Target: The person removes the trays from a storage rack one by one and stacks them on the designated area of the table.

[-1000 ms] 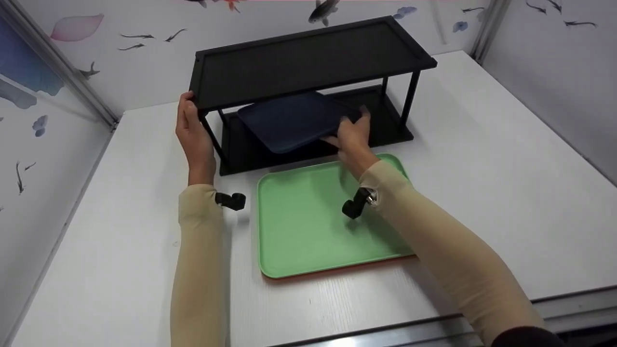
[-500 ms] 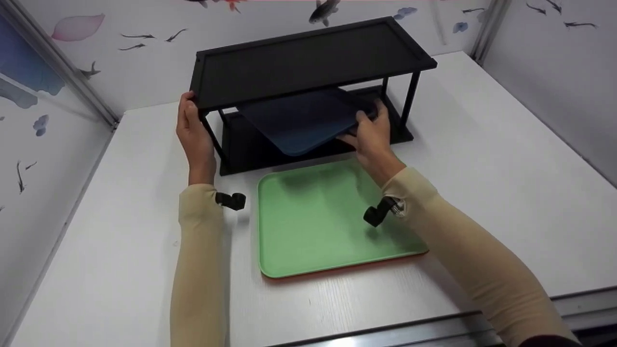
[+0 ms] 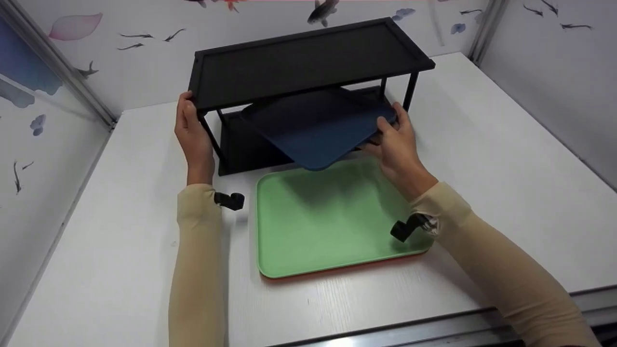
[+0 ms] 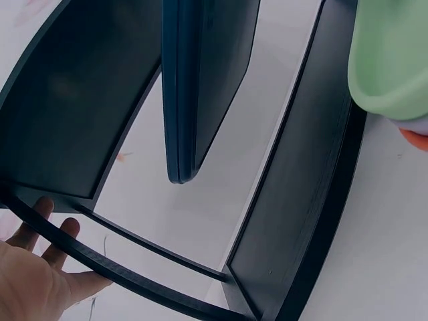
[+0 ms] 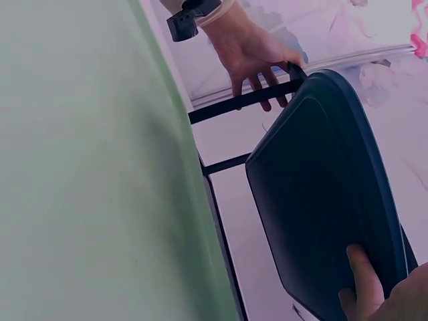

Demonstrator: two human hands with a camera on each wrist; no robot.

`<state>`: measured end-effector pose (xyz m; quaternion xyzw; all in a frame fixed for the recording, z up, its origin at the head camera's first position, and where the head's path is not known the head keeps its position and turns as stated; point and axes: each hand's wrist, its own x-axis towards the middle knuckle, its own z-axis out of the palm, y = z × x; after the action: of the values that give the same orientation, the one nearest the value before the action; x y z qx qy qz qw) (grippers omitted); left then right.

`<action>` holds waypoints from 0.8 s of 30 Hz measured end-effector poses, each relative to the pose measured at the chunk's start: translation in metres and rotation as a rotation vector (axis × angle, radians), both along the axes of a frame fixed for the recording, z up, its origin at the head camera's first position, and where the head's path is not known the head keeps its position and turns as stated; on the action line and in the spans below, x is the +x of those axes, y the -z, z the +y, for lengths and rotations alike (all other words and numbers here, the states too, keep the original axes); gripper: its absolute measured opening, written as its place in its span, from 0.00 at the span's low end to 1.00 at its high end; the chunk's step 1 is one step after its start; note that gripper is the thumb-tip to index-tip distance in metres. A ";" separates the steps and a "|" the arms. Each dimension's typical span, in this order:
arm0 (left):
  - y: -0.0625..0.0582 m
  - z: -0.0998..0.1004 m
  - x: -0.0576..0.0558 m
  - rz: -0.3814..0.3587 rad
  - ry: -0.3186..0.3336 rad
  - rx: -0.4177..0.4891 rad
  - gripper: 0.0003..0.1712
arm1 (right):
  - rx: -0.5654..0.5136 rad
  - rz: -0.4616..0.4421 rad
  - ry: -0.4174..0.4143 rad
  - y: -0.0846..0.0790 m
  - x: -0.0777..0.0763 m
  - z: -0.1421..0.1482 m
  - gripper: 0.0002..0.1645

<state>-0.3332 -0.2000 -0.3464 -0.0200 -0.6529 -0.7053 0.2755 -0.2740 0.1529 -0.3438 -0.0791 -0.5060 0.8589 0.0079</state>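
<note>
A dark blue tray (image 3: pixel 332 135) slants out from between the boards of a black two-tier shelf (image 3: pixel 308 62), its near corner over the green tray. My right hand (image 3: pixel 400 149) pinches it by the right edge, with the thumb on its face in the right wrist view. At the shelf's left end, my left hand (image 3: pixel 192 130) rests against the upper board's corner. Its fingers are spread along the outside of the post in the left wrist view (image 4: pixel 50 267). The blue tray's far part is hidden under the upper board.
In front of the shelf lies a green tray (image 3: pixel 308 231), stacked on an orange-red one (image 3: pixel 337 271). The left wrist view shows a pale layer between them. Patterned walls (image 3: pixel 250 33) enclose the white table (image 3: pixel 506 193) at the back and sides.
My right hand has moved right and toward me, drawing the blue tray further out of the shelf so that its corner now hangs over the green tray. The left hand has stayed put.
</note>
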 end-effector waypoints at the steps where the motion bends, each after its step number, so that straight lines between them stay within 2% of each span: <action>1: 0.001 -0.001 -0.001 0.001 0.001 0.003 0.26 | -0.004 0.005 0.000 0.000 0.002 0.002 0.40; 6: 0.010 -0.005 -0.012 0.014 -0.002 -0.002 0.26 | -0.010 0.021 -0.003 0.001 0.011 0.016 0.40; 9: 0.011 -0.005 -0.014 0.020 -0.003 0.001 0.26 | -0.038 0.025 -0.003 0.000 0.016 0.024 0.40; 19: 0.000 0.002 0.000 0.021 0.009 -0.003 0.26 | 0.017 0.039 0.044 0.004 0.022 0.049 0.40; 24: -0.001 0.002 0.001 0.020 0.008 -0.004 0.26 | 0.040 0.051 0.054 0.008 0.023 0.059 0.40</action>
<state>-0.3317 -0.1981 -0.3458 -0.0303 -0.6514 -0.7048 0.2793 -0.2505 0.2117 -0.3514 -0.0708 -0.5205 0.8497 0.0456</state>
